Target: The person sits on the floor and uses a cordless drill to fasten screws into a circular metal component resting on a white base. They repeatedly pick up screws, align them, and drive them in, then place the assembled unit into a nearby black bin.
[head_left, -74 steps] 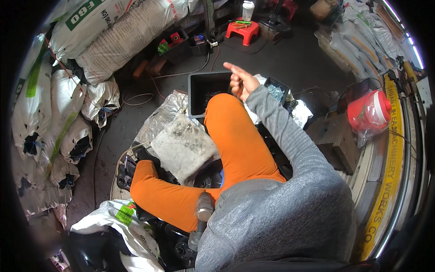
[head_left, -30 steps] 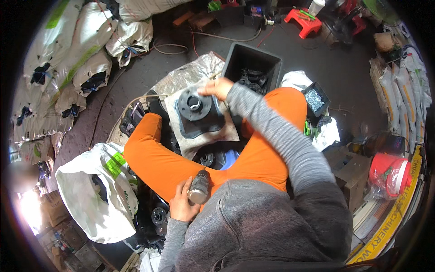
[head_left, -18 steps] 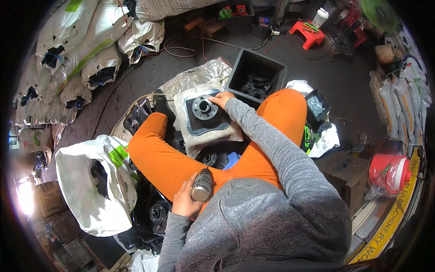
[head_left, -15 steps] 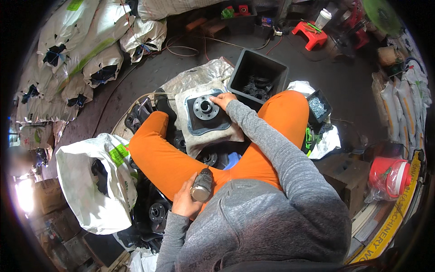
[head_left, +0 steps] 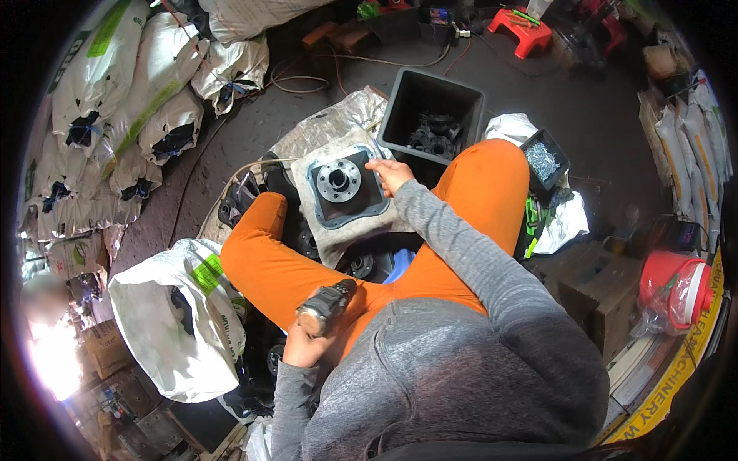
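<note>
The person wears a soft grey top (head_left: 453, 361). The grey is speckly, with tiny light and dark bits mixed up. A thin, bendy line, like a seam, runs down its front. The long right sleeve (head_left: 455, 229) has lots of wrinkles and goes all the way to the wrist. The left sleeve (head_left: 290, 401) is grey and speckly too. The right hand (head_left: 394, 177) and the left hand (head_left: 303, 347) are bare. The trousers (head_left: 486, 196) are bright orange, with little creases near the hips. A dark shape (head_left: 277, 179) past the left trouser leg may be a shoe, but it's hard to see.
</note>
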Available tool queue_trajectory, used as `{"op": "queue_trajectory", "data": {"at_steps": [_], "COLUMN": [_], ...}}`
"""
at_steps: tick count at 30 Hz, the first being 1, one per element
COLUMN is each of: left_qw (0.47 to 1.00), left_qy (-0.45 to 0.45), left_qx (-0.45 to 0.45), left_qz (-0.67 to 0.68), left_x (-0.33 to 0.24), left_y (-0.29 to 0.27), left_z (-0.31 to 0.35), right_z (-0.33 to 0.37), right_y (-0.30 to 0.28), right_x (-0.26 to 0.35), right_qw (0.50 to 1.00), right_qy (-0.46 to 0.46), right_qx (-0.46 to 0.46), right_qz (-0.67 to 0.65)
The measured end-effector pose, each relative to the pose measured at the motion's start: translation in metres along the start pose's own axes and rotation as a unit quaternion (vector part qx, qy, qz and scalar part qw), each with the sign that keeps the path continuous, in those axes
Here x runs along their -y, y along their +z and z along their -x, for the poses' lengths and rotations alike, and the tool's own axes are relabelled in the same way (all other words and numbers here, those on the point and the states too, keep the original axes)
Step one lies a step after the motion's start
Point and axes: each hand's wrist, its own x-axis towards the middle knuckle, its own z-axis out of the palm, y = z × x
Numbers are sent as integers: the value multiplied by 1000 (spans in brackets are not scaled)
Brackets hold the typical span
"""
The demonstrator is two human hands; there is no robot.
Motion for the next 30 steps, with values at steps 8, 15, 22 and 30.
{"op": "queue_trajectory", "data": {"at_steps": [8,15,22,30], "left_qw": [1000,986,998,997], "left_qy": [-7,7,20,7], "left_qx": [6,-69,-57,-76], "left_qz": [-30,151,7,-5], "left_x": [-58,-93,-82,-86], "left_y": [-10,-41,-18,-9], "left_z": [-9,-7,-32,-38], "right_z": [41,80,88,94], "right_y": [-12,14,20,24], "right_x": [-9,-3,-2,5], "right_qw": [913,816,826,811], "right_qy": [121,115,164,181], "right_qx": [89,337,325,340], "right_qz": [-380,-455,-431,-440]}}
